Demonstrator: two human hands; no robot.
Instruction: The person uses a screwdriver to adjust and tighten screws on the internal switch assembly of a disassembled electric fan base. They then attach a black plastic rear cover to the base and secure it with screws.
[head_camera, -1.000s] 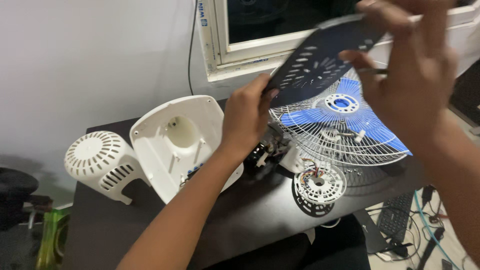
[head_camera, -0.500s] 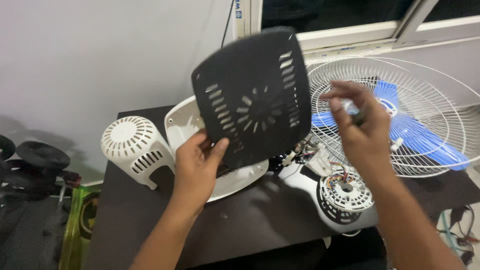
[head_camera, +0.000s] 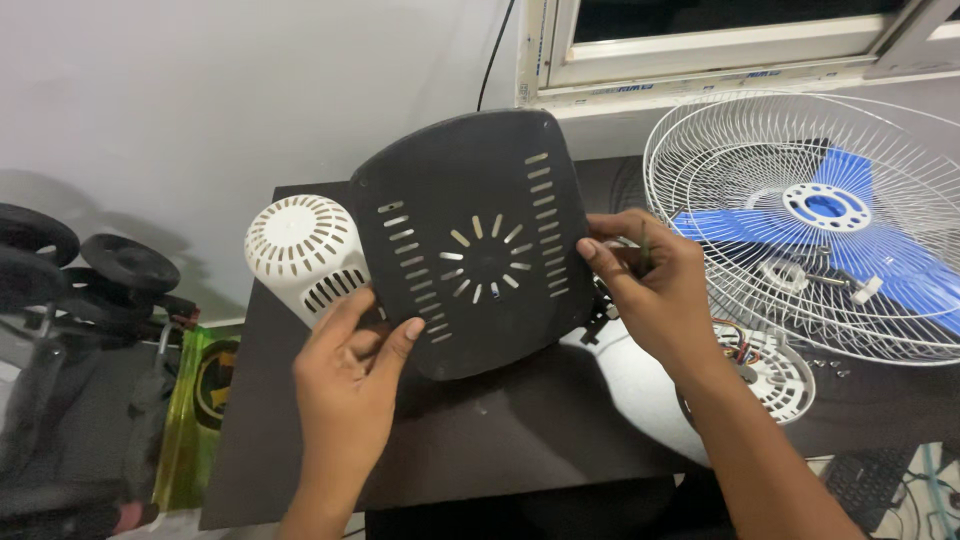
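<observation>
The black slotted panel (head_camera: 470, 240), held high and edge-on near the window a second ago, is now sitting lower and turned flat toward the camera, so its whole vented face is showing over the dark table (head_camera: 300, 460). That is putting both hands on it at once. The left hand (head_camera: 350, 375) is gripping the lower left corner, fingers curled narrow around the edge with the thumb on the face. The right hand (head_camera: 650, 285) is pinching the right edge, and it seems to be keeping a thin green tool between its fingers, though that is hard to make out. The white vented cover (head_camera: 300, 250) is lying just behind the panel, and the wire fan guard (head_camera: 810, 220) with blue blades is leaning to the right.
</observation>
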